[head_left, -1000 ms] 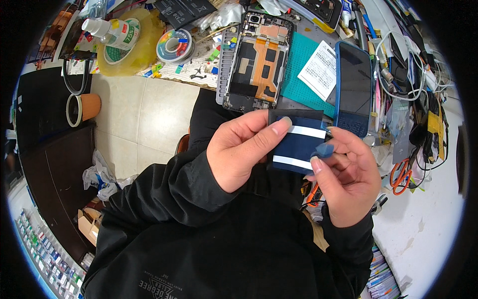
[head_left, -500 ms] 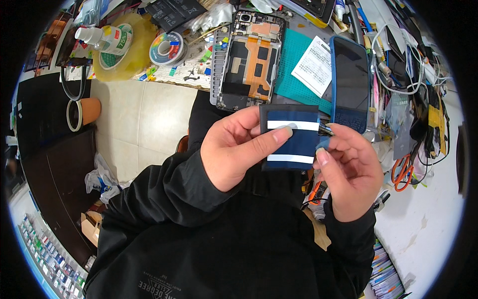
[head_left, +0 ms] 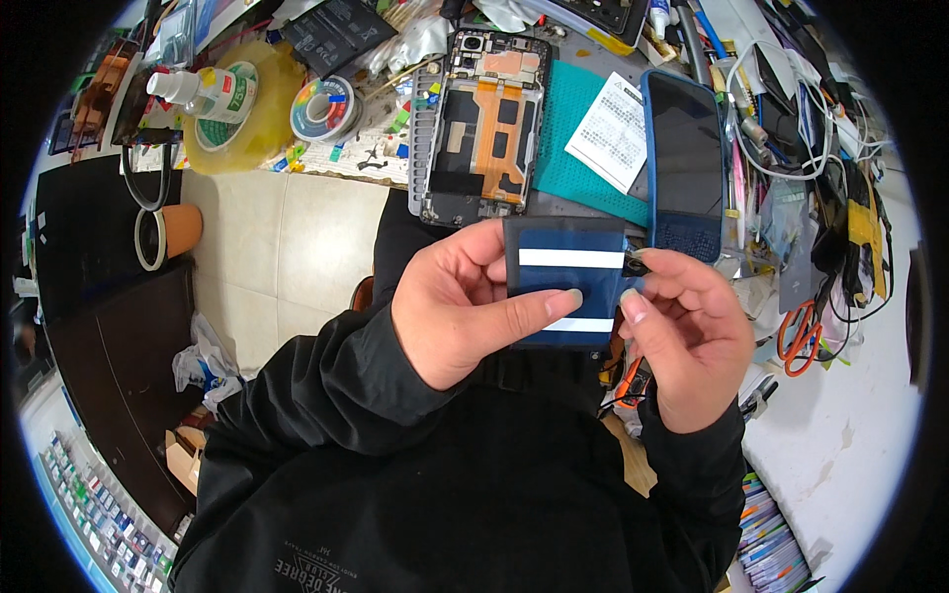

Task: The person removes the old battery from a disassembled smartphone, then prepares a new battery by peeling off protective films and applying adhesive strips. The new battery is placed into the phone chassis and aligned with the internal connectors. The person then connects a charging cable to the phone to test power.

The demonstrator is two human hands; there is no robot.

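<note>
A flat phone battery (head_left: 593, 282) with dark blue film and two white strips across it is held up in front of my chest. My left hand (head_left: 450, 311) grips its left side, thumb pressed on the face near the lower strip and fingers behind. At its right edge my right hand (head_left: 697, 336) pinches with thumb and fingertips, by a small blue tab of film and a short dark connector piece. Just beyond lies an opened phone (head_left: 494, 128) with its copper-coloured flex cable and inner parts bare.
A phone in a blue case (head_left: 685, 148) lies on the right, beside a printed white leaflet (head_left: 610, 133) on a teal mat (head_left: 573, 188). Farther left stand a solder reel (head_left: 324, 111), a spray bottle (head_left: 208, 94) and a loose black battery (head_left: 338, 35). Orange-handled scissors (head_left: 799, 341) and cables crowd the right side.
The battery has shifted slightly left and down with both hands. My left thumb has slid lower on its face, uncovering the upper white strip. The view has moved slightly.
</note>
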